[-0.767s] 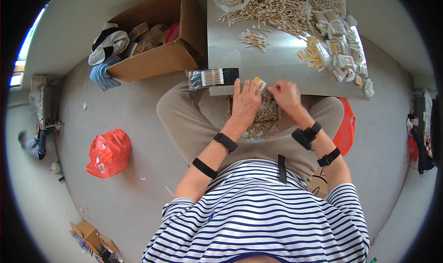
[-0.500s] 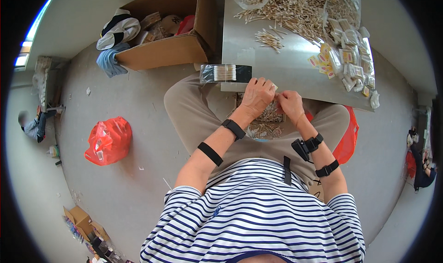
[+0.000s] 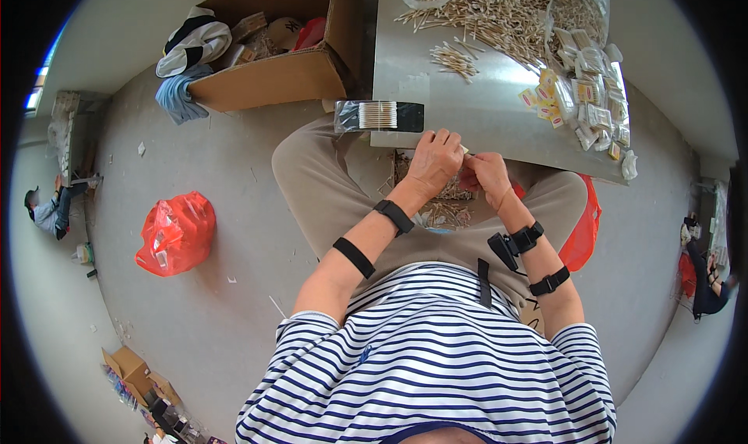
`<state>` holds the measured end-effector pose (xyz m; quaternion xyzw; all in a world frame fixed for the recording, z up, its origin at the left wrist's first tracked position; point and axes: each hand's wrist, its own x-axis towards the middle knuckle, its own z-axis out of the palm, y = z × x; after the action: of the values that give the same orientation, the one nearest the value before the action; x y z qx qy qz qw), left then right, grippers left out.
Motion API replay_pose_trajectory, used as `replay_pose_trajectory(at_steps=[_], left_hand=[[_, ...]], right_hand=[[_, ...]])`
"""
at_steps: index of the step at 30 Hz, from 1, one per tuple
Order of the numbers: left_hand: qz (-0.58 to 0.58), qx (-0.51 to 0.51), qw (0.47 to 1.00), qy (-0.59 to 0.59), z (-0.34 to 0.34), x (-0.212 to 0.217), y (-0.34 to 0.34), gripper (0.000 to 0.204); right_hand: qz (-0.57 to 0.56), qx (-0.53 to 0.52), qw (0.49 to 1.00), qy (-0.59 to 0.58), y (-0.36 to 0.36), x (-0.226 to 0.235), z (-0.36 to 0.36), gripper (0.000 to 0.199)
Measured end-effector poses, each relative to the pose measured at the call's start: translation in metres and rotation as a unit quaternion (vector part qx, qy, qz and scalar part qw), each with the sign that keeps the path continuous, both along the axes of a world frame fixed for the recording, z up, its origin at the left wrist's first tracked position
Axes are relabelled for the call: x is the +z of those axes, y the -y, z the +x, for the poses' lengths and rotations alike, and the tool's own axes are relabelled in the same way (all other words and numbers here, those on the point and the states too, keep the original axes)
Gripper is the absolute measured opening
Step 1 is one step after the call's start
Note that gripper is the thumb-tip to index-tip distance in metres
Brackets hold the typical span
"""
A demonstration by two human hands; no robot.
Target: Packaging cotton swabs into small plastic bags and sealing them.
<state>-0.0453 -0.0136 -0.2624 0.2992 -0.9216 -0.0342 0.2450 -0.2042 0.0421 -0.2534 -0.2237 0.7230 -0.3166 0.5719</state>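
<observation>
- A metal table (image 3: 436, 93) stands over a grey floor (image 3: 234, 319).
- Left hand (image 3: 434, 163): fingers curled, pinching a small pale piece (image 3: 465, 150) at the table's near edge.
- Right hand (image 3: 491, 177): fingertips pressed together on the same piece, close beside the left.
- Beyond, a black tray (image 3: 411, 117) with a row of swabs (image 3: 378, 116) juts past the table's left edge.
- Bare metal lies between tray and packets (image 3: 597, 116); loose swabs (image 3: 499, 15) heap farthest.

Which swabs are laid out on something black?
The neat row of swabs on the black strip, by the near left corner of the table: they lie side by side, while the small pile and big heap are jumbled.
</observation>
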Motion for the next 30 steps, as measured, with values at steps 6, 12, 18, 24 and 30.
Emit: replay_pose_trajectory(at_steps=[6,12,18,24,30], left_hand=[[0.003,0.03,1.0,-0.002,0.0,0.006,0.002,0.008],[0.016,0.049,0.999,-0.014,0.001,0.016,-0.002,0.007],[0.106,0.186,0.962,-0.168,0.063,0.036,0.034,0.017],[0.181,0.407,0.863,-0.237,0.128,0.002,0.073,0.025],[0.3,0.441,0.792,-0.299,0.139,-0.034,0.091,0.031]], right_hand=[[-0.042,-0.116,0.988,0.088,0.005,0.017,0.011,0.026],[-0.112,-0.107,0.988,0.003,0.017,0.006,0.015,0.02],[-0.163,-0.032,0.983,-0.076,0.049,0.014,0.026,0.013],[-0.162,0.04,0.972,-0.168,0.094,0.013,0.061,0.012],[-0.151,0.047,0.97,-0.185,0.111,0.013,0.082,0.013]])
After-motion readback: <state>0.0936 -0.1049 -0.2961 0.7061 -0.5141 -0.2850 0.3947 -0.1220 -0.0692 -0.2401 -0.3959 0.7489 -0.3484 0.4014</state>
